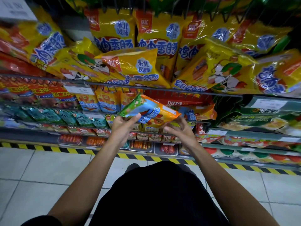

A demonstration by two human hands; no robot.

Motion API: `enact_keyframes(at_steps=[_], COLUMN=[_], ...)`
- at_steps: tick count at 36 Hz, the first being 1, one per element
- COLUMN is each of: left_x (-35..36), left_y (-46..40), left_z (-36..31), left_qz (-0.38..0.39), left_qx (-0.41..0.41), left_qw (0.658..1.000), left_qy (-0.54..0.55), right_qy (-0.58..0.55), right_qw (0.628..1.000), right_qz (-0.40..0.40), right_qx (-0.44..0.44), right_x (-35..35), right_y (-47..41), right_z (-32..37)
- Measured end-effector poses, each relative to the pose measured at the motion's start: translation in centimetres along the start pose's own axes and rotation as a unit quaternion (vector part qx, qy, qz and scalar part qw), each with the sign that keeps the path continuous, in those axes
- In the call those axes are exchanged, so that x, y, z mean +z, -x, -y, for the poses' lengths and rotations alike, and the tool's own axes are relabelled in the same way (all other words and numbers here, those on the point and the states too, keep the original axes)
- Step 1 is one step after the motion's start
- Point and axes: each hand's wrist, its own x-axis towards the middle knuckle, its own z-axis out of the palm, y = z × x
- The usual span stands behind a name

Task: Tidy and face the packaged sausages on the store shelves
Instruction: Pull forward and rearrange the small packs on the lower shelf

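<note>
Packet lies tilted, long axis running from upper left down to right; left hand grips its left end, right hand, fingers loosely spread, cups beneath the right end.

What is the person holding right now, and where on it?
The left hand grips the green end of an orange-and-blue plastic sausage pack; the right hand supports its orange end underneath.
</note>
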Motion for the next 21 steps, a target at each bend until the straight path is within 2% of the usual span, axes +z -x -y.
enact_keyframes(at_steps=[3,5,9,13,15,18,21], left_x=[0.3,0.5,0.3,-1.6,-2.8,-3.9,-3.7], left_y=[1.5,2.1,2.5,2.4,2.6,3.1,3.1], left_z=[0.8,1.5,2.4,2.8,2.8,2.7,2.0], left_qz=[0.004,0.0,0.018,0.01,-0.026,-0.059,0.011], left_qx=[-0.082,-0.11,-0.142,-0.132,-0.118,-0.068,0.041], left_qw=[0.99,0.981,0.963,0.956,0.972,0.995,0.978], left_qy=[0.116,0.158,0.23,0.26,0.202,-0.035,-0.206], right_qy=[0.046,0.043,0.034,0.098,0.147,0.238,0.3], right_qw=[0.999,0.999,0.998,0.986,0.974,0.948,0.93], right_qz=[0.014,-0.003,-0.031,-0.04,-0.051,-0.082,-0.081], right_qx=[-0.019,-0.023,-0.053,-0.126,-0.163,-0.197,-0.198], right_x=[1.2,2.0,2.9,2.6,2.2,1.6,1.2], right_y=[0.6,1.1,1.8,2.3,2.4,2.6,2.5], right_z=[-0.3,-0.2,0.6,1.8,2.3,2.8,2.8])
